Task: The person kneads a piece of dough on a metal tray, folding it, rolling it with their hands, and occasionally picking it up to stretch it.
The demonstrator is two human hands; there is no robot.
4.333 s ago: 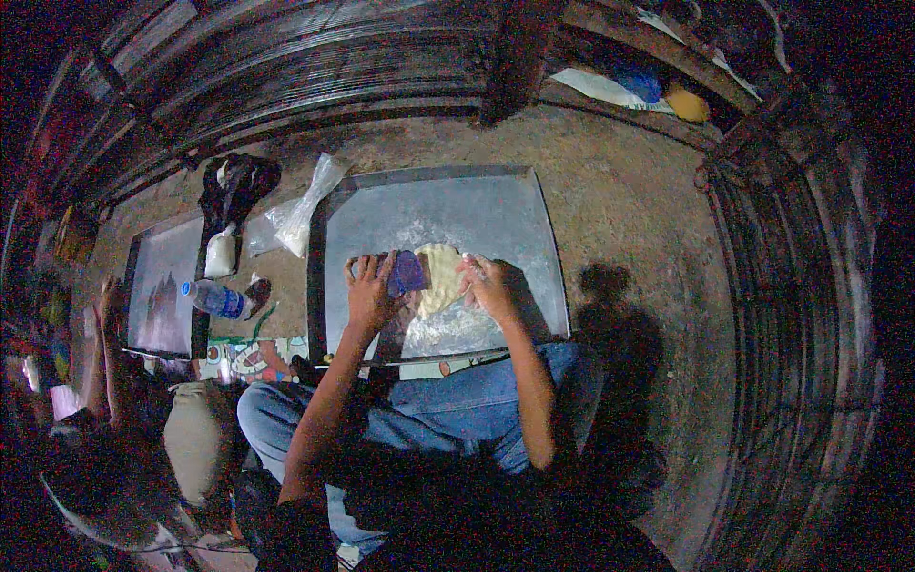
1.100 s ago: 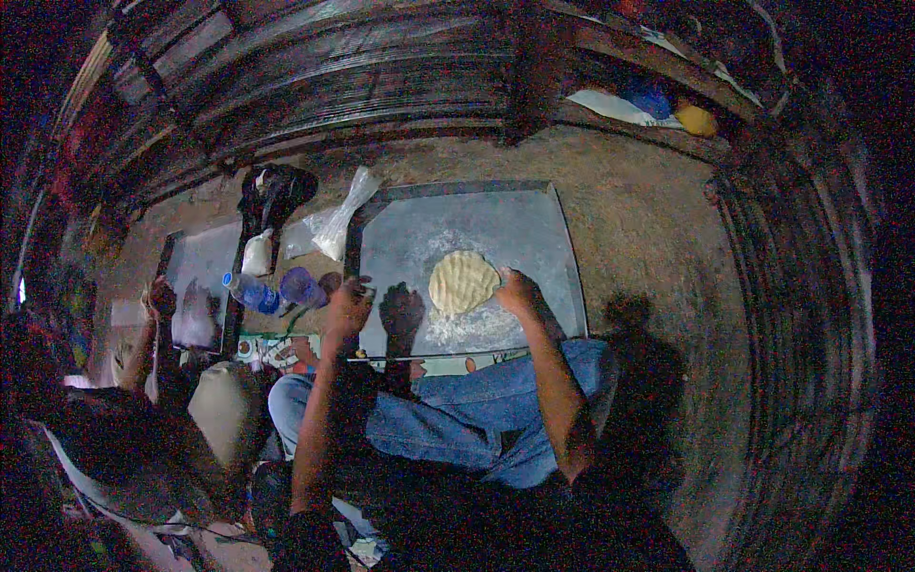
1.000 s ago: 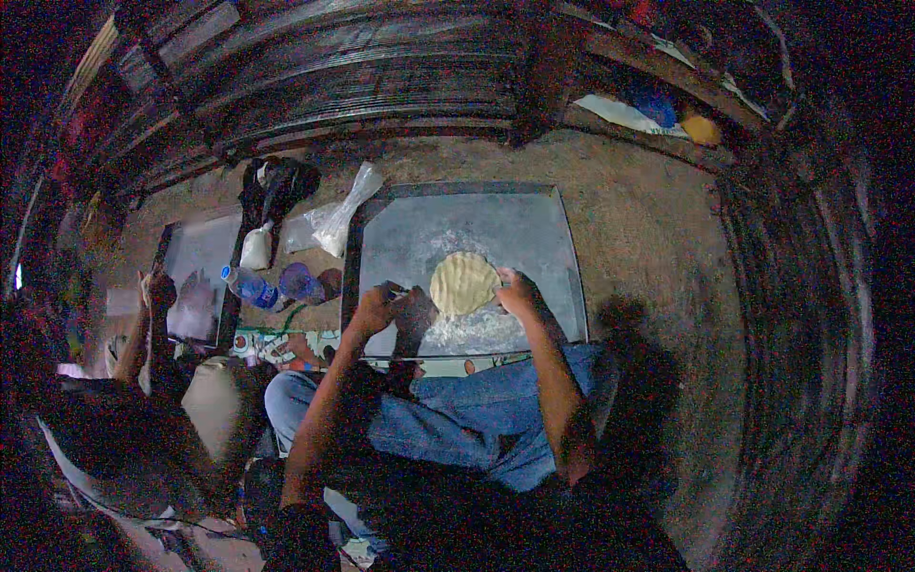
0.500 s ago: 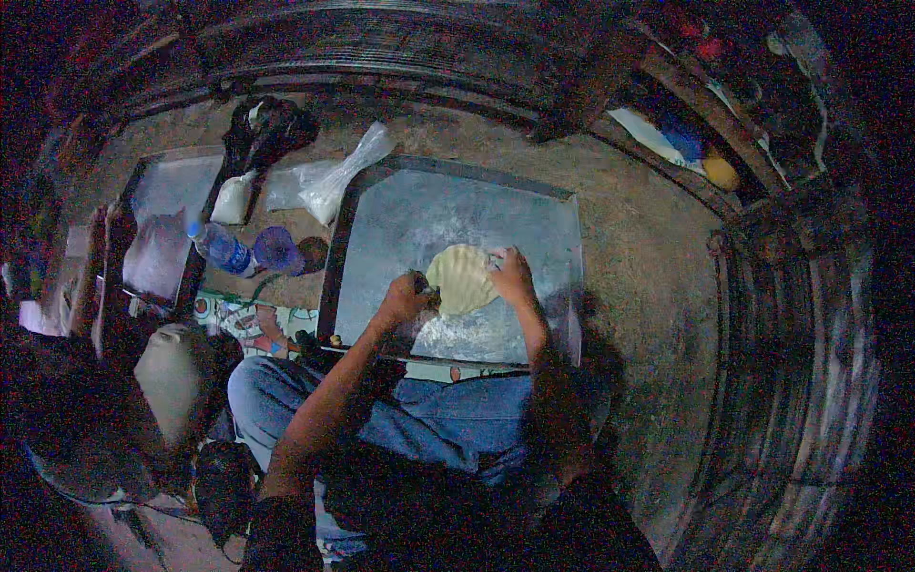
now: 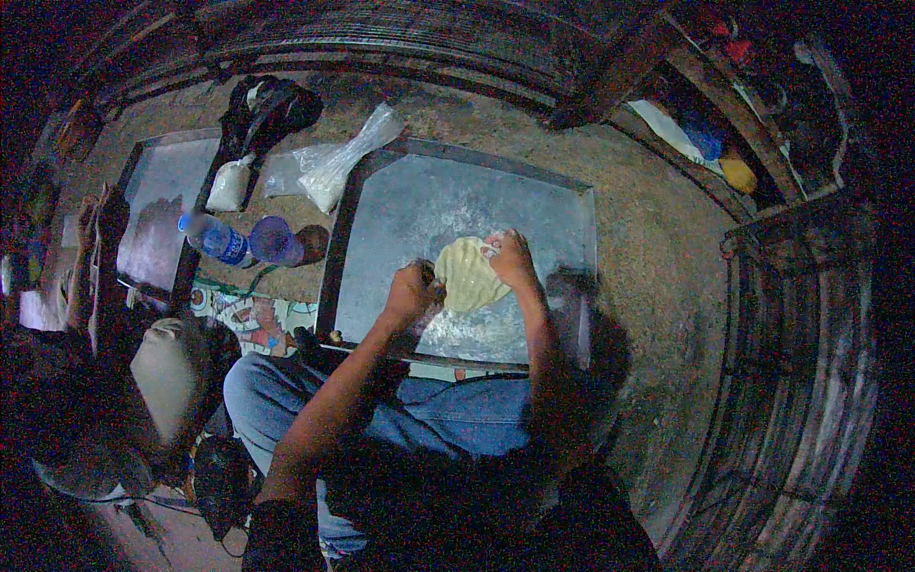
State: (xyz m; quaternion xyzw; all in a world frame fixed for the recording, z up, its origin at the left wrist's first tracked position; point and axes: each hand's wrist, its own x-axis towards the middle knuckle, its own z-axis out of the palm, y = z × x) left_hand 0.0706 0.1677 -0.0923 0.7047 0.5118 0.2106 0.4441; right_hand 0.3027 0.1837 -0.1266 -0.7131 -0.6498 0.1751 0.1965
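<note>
A flattened round of pale dough (image 5: 469, 283) lies on a flour-dusted metal tray (image 5: 371, 215) in front of my crossed legs. My left hand (image 5: 421, 286) is closed at the dough's left edge, with what its fingertips hold hidden. My right hand (image 5: 505, 250) grips the dough's upper right edge with curled fingers. Left of the tray lie a water bottle (image 5: 221, 243), a rounded purple item (image 5: 274, 242) and a dark brown object (image 5: 311, 244).
Clear bags of white powder (image 5: 326, 188), a dark bag (image 5: 276, 110) and a second tray (image 5: 162, 181) are on the concrete floor (image 5: 667, 400). Another person's arm (image 5: 88, 238) is at far left. Slatted wood (image 5: 791, 362) borders the right side; items sit on a low shelf (image 5: 710, 153).
The purple item, in my left hand earlier, now lies by the bottle. My left hand has returned rightward to the dough, and my right hand has moved up along its edge.
</note>
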